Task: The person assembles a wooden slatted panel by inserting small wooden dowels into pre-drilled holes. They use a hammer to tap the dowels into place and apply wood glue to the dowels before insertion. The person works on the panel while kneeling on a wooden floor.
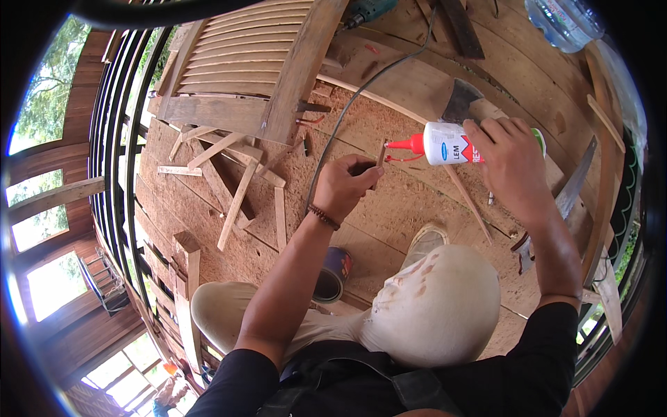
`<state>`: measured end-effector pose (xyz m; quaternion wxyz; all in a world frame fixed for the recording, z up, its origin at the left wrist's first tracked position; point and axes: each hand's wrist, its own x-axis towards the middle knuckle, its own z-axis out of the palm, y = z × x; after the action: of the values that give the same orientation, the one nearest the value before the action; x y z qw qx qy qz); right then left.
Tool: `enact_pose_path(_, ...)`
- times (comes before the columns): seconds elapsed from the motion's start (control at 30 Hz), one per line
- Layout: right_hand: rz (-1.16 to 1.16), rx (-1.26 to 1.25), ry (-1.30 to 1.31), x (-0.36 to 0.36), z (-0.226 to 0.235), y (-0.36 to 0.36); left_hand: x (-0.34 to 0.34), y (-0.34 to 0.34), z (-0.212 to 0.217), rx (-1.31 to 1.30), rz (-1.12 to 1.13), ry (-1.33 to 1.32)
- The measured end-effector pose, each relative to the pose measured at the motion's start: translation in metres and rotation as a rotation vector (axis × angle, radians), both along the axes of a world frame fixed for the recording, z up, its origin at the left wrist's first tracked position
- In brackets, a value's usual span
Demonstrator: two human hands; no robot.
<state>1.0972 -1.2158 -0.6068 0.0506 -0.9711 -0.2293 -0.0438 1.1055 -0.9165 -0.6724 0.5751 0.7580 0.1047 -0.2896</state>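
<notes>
My left hand (pixel 345 185) pinches a small, thin strip of wood (pixel 381 161) that stands up from between the fingers. In my right hand (pixel 508 165) lies a white glue bottle (pixel 447 144) with a red nozzle, tipped sideways and pointing left. The nozzle tip (pixel 393 144) is at the upper end of the strip; whether it touches cannot be made out. From the nozzle a red cap (pixel 389 158) hangs on its strap, close to the left fingertips.
A slatted wooden panel (pixel 236 55) lies at the far left, with scattered wood offcuts (pixel 237 201) nearer. A cable (pixel 347 104) crosses the sawdust-covered floor. Around the right side are an axe-like blade (pixel 460 99), a handsaw (pixel 575 179) and a plastic bottle (pixel 564 24). A can (pixel 332 274) stands by my legs.
</notes>
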Motion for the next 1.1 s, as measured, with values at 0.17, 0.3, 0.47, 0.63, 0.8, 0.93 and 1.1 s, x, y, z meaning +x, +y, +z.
enact_pose_path(0.17,0.018,0.029,-0.03,0.0008,-0.0038,-0.0002,-0.0006,-0.0016,0.0005,0.019,-0.01,-0.003)
enact_pose_path(0.3,0.017,0.03,-0.001,0.0005,-0.0032,-0.001,-0.0001,0.0001,-0.0041,0.012,-0.006,0.01)
enact_pose_path(0.47,0.012,-0.009,-0.147,0.0032,-0.0045,0.0029,-0.0013,-0.0026,-0.0051,-0.04,0.038,0.019)
enact_pose_path(0.63,0.025,-0.026,-0.13,0.0056,-0.0068,-0.0005,-0.0003,-0.0008,-0.0064,-0.03,0.022,0.047)
enact_pose_path(0.8,0.054,-0.046,-0.108,0.007,-0.006,-0.0007,0.0001,-0.0012,-0.0075,-0.025,0.018,0.056)
enact_pose_path(0.93,0.064,-0.049,-0.079,0.0072,-0.0034,-0.0006,-0.0004,-0.0033,-0.0067,-0.051,0.03,0.064)
enact_pose_path(1.1,0.075,-0.044,-0.045,0.0074,-0.0016,-0.0002,-0.0009,-0.0053,-0.0034,-0.044,0.024,0.059)
